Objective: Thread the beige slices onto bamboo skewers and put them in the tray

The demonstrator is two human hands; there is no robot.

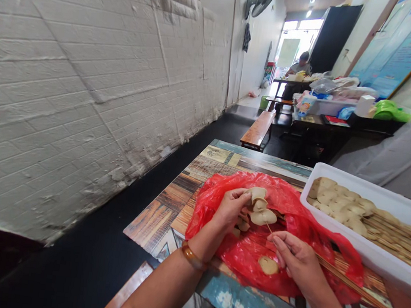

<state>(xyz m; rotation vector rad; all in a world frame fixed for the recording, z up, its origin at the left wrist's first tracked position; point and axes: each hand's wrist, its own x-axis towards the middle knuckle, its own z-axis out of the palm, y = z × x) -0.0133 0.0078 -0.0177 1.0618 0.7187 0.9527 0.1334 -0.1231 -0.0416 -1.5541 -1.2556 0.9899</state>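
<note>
Above an open red plastic bag, my left hand is closed on pale round food slices threaded on a thin stick. My right hand pinches the lower part of this wooden skewer, just below the slices. More slices lie in the bag, partly hidden under my left hand. One loose slice rests on the red plastic beside my right fingers. Several bare sticks stretch out to the right under my right forearm.
At the right, a white plastic tub holds skewered slices with sticks pointing right. These stand on a wood-patterned table. Beyond are a bench, a cluttered table and a seated person. A white wall runs along the left.
</note>
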